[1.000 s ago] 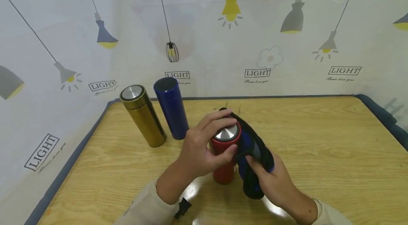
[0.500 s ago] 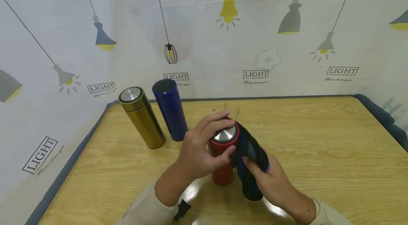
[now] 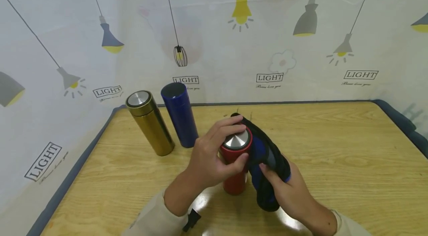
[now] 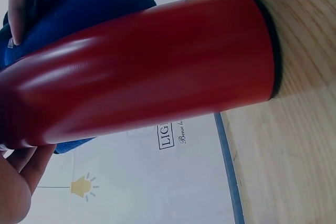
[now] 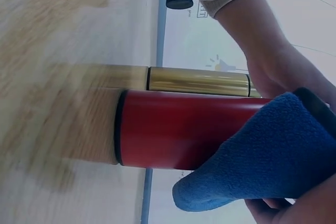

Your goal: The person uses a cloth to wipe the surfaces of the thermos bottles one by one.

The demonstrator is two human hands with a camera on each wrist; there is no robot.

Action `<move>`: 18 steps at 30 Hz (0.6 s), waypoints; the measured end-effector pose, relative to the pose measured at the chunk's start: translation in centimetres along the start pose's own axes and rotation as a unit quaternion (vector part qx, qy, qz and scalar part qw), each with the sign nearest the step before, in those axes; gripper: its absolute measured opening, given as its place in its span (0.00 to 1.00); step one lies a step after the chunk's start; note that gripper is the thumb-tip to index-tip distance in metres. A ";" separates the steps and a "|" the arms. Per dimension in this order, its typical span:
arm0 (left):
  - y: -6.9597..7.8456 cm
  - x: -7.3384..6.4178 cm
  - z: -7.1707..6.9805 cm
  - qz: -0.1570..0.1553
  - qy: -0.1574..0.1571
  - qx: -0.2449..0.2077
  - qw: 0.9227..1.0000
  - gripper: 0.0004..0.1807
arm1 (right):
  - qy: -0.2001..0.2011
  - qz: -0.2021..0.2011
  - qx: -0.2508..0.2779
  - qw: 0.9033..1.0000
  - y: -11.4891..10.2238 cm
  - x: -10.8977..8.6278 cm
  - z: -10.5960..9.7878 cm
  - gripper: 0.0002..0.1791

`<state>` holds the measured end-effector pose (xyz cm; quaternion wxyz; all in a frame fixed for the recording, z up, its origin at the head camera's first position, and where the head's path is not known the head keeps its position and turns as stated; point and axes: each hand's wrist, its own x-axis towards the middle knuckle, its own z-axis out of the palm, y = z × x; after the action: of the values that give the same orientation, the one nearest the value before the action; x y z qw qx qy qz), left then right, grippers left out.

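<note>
A red thermos (image 3: 235, 182) with a shiny metal lid top (image 3: 237, 140) stands upright on the table. My left hand (image 3: 208, 154) grips it round the upper part, thumb on the near side and fingers over the far rim. A folded blue cloth with black edging (image 3: 262, 150) lies along the thermos's right side. My right hand (image 3: 291, 187) holds this cloth, thumb on its near face. In the right wrist view the fleecy blue face of the cloth (image 5: 262, 156) overlaps the red wall. The left wrist view shows the thermos's bare lower body (image 4: 199, 56) and its dark base ring.
On the wooden table (image 3: 351, 154), a gold thermos (image 3: 152, 128) and a dark blue thermos (image 3: 182, 120) stand side by side to the left of the red one. A fabric backdrop (image 3: 214, 24) printed with lamps rises behind the table. A black strap end (image 3: 192, 219) sticks out at the left sleeve.
My right hand and the cloth shifted a little left and then back right and up along the thermos's side. The left hand keeps its grip, and the thermos stays in place.
</note>
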<state>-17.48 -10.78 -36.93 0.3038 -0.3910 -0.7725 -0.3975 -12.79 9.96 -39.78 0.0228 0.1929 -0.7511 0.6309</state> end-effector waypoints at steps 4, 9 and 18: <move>0.0 0.0 0.0 0.000 -0.004 -0.001 1.000 0.27 | -0.006 0.017 0.005 1.000 0.1 0.1 0.0 0.12; 0.0 0.0 -0.1 0.001 -0.008 -0.002 1.000 0.28 | -0.032 0.036 0.020 0.999 0.7 0.5 0.0 0.12; -0.1 0.0 0.0 0.006 -0.004 0.007 1.000 0.29 | -0.062 0.082 0.014 0.995 2.0 1.0 0.2 0.12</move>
<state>-17.54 -10.80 -36.91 0.3056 -0.3952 -0.7743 -0.3884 -14.32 9.77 -41.42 -0.0783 0.1698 -0.7553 0.6281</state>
